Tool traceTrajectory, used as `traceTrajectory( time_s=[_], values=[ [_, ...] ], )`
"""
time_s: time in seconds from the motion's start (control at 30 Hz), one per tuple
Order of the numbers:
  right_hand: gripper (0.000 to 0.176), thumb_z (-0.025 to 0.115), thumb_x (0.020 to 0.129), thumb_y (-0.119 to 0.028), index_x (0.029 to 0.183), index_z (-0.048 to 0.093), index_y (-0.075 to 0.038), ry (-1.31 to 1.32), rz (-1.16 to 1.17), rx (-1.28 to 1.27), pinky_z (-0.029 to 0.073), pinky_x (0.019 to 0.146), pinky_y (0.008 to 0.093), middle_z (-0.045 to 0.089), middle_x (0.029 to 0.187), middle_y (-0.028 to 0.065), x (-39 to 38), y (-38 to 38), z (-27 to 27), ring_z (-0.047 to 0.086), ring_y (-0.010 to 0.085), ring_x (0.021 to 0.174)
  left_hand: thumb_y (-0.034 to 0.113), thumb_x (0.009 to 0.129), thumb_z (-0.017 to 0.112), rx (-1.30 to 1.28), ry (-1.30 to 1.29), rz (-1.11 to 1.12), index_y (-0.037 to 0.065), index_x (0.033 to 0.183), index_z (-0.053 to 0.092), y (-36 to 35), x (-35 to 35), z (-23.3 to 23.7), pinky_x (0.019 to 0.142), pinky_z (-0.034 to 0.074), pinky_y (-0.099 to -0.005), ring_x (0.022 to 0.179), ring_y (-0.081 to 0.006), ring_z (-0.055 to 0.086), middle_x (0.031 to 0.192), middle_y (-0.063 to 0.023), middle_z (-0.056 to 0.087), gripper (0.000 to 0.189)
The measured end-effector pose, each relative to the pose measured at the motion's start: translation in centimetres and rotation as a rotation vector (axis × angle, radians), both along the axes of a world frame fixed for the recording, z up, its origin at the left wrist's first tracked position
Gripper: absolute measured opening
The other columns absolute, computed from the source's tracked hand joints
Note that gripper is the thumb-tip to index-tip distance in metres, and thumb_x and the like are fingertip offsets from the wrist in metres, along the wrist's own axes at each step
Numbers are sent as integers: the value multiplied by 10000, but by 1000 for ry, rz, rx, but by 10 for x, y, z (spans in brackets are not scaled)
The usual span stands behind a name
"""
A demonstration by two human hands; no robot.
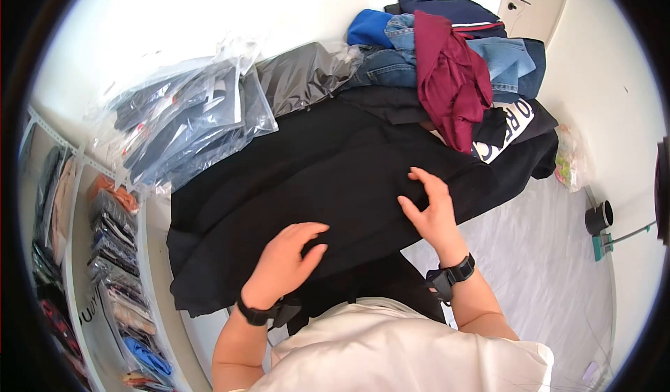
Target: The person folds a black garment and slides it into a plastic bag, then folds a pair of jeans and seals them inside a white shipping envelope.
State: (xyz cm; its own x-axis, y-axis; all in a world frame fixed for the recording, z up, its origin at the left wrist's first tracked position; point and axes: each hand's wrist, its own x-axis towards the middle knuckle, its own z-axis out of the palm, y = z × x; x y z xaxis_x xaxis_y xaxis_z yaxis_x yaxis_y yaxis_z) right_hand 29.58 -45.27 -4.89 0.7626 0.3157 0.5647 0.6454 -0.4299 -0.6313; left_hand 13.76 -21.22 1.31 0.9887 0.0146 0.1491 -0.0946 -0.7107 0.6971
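Observation:
A large black garment point(300, 175) lies spread across the surface in front of me, its near edge hanging toward my lap. Over its near left part is my left hand point(283, 259), fingers apart and holding nothing. Farther right, my right hand point(429, 207) is over the same cloth, thumb and fingers spread and empty. Whether either hand touches the fabric is hard to tell. Both wrists wear black straps. Beyond the right part of the black cloth lies a maroon garment point(450, 78), beside a white piece with dark letters point(513, 130).
Plastic-wrapped clothes point(202, 113) are stacked at the back left, near a wrapped dark bundle point(303, 74). Jeans point(384, 67) and a navy garment point(453, 11) are piled at the back right. Shelves of folded clothes point(115, 238) stand left. A black bin point(598, 217) is at right.

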Motion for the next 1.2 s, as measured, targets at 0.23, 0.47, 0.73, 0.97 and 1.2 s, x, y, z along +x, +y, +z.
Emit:
traceTrajectory(
  time_s=[0.23,0.47,0.73,0.97,1.2],
  values=[
    [460,586,720,114,1160,581,-19,-28,499,3,485,958,399,556,1273,153,-8,7,-10,557,339,1155,74,886,610,44,-237,-128,-1,1152,600,-21,135,-25,937,465,-379,1071,-314,594,1106,-160,637,277],
    [596,744,766,-41,1284,456,28,91,100,120,443,1007,404,442,1348,221,-19,-7,-21,495,378,1215,297,919,600,375,-137,74,0,935,668,-55,227,-41,865,485,-430,949,-342,633,895,-163,683,305],
    [460,779,736,-32,1127,539,8,128,77,233,469,930,370,473,1207,184,-12,-13,-31,541,342,1097,184,902,552,-549,416,-203,62,963,644,-79,272,-45,728,440,-277,769,-121,560,811,7,602,165],
    [428,731,738,33,1137,578,6,132,134,310,489,877,358,480,1180,173,-15,-13,-32,566,311,1031,178,968,516,-873,153,-139,136,1404,429,-86,256,-34,979,386,-344,1165,-164,521,1303,-25,551,447],
    [424,619,793,45,1208,588,-37,147,247,172,500,825,354,578,1023,154,-6,-24,-24,595,294,962,136,886,662,-225,101,-22,8,1374,389,-71,264,-67,758,528,-303,996,-175,590,1126,-146,579,574]
  ],
)
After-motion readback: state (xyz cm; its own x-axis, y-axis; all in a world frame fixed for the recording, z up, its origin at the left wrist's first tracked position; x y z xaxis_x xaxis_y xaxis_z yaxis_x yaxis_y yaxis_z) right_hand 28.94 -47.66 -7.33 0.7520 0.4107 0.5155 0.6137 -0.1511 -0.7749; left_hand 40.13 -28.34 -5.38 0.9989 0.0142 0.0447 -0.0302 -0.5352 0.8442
